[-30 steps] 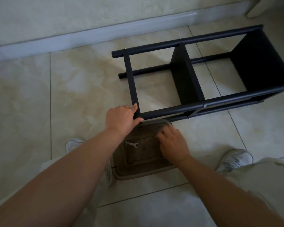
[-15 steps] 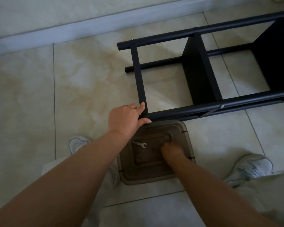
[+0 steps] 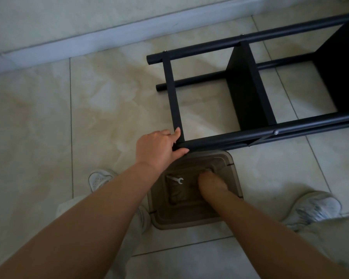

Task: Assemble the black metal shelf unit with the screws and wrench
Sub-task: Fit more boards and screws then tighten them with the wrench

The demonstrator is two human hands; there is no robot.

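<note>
The black metal shelf unit [image 3: 248, 91] lies on its side on the tiled floor, running off to the right. My left hand [image 3: 157, 147] grips its near left corner, where the cross bar meets the front tube. Below that corner stands a brown plastic box [image 3: 235, 178]. A small silver wrench [image 3: 175, 179] lies inside it on the left. My right hand [image 3: 211, 184] reaches down into the box, fingertips at the bottom near its far right side; whether it holds anything is hidden. A silver screw head [image 3: 276, 132] shows on the front tube.
A pale skirting board [image 3: 109, 35] and wall run along the back. My two white shoes [image 3: 100, 178] [image 3: 314, 208] stand either side of the box. Bare floor tiles spread out to the left.
My right hand has gone from the box's rim down to its bottom. The view has shifted, so the shelf sits further right. My left hand keeps its grip on the corner.
</note>
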